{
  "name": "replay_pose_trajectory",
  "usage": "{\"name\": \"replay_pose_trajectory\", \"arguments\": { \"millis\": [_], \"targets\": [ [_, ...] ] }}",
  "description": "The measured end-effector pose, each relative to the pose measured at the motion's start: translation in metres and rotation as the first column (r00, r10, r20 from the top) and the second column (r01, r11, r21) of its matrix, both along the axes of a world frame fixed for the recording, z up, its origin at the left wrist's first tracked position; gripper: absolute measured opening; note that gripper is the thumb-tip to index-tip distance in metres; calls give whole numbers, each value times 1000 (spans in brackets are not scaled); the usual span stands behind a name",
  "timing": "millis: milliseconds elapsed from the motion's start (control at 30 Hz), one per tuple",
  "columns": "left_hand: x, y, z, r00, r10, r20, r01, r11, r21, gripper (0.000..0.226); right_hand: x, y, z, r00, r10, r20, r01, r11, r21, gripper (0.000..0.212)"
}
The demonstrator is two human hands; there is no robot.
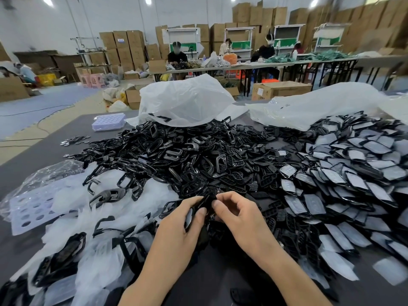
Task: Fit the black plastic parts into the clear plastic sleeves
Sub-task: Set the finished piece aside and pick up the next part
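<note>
Gripped in left hand (180, 221), fingers curled round: black plastic part (204, 203), low over near tabletop (33, 155). Pinched at top by right hand (239, 214), thumb against forefinger. Behind: heap of loose black parts (187, 155). Right: overlapping sleeved parts (353, 180). Left: clear plastic sleeves (103, 257).

At the near middle of the dark bench (44, 155), the left hand (178, 219) and the right hand (238, 215) meet with curled fingers, both pinching one black plastic part (204, 202) between them. A wide heap of loose black parts (187, 151) spreads across the middle, a drift of clear plastic sleeves (88, 219) lies near left, and sleeved parts (353, 173) fan out on the right. A white plastic bag (183, 100) and a second bag (320, 104) slump along the far side, with a clear tray (108, 121) at far left.
</note>
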State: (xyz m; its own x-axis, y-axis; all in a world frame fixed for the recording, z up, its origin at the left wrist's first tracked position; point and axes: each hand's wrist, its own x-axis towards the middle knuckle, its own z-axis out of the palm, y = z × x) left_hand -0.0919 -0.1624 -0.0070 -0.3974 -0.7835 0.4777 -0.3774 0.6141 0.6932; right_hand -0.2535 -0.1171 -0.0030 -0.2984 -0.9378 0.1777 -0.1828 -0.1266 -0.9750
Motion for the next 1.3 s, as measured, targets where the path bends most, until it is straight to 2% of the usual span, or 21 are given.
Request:
{"name": "replay_pose_trajectory", "arguments": {
  "millis": [133, 233, 300, 400, 500, 600, 733, 767, 833, 900, 967, 1033, 1133, 1300],
  "targets": [
    [0, -4, -5, 998, 50, -50, -49, 999, 11, 20, -4, -3, 0, 992, -45, 120, 45, 999, 3, 6],
    [0, -3, -8, 990, 132, -56, -130, 991, 42, 39, -6, -3, 1, 984, -83, 158, 79, 996, 29, 6],
    [-1, 1, -5, 988, 153, -25, -154, 987, -36, 45, -6, -2, 2, 982, -99, 160, 93, 995, 44, 6],
    [-2, 6, 0, 990, 140, 25, -134, 978, -158, 35, -5, -1, 4, 983, -105, 151, 100, 994, 43, 5],
    [-5, 7, 2, 992, 110, 56, -99, 980, -171, 24, 1, 0, 4, 991, -70, 112, 67, 997, 29, 4],
    [-7, 7, 1, 990, 134, -43, -136, 990, -49, 15, 7, 1, 5, 993, 4, 119, -8, 999, 39, 4],
    [-11, 7, 6, 950, 151, -274, -91, 971, 219, 13, 9, -1, 8, 965, 28, 260, -41, 998, 46, 5],
    [-12, 7, 8, 915, 165, -367, -48, 950, 309, 9, 8, -1, 9, 952, 20, 305, -36, 998, 44, 6],
    [-13, 5, 12, 787, 195, -585, 141, 867, 477, 8, 7, -3, 11, 903, -5, 430, -17, 999, 47, 9],
    [-13, 2, 16, 671, 237, -703, 292, 787, 543, 12, 2, -5, 14, 821, -43, 569, 12, 998, 58, 9],
    [-12, 1, 17, 634, 266, -726, 330, 757, 565, 14, -4, -4, 16, 735, -54, 675, 25, 998, 53, 10],
    [-11, -2, 16, 630, 267, -730, 335, 754, 565, 14, -7, -4, 17, 687, -53, 725, 30, 999, 45, 10],
    [-10, -2, 13, 657, 244, -713, 332, 757, 564, 14, -7, -4, 16, 708, -43, 705, 15, 999, 46, 8],
    [-9, 1, 12, 747, 201, -634, 252, 797, 549, 23, 0, -4, 16, 699, 71, 712, -142, 989, 41, 20]
  ]
}}
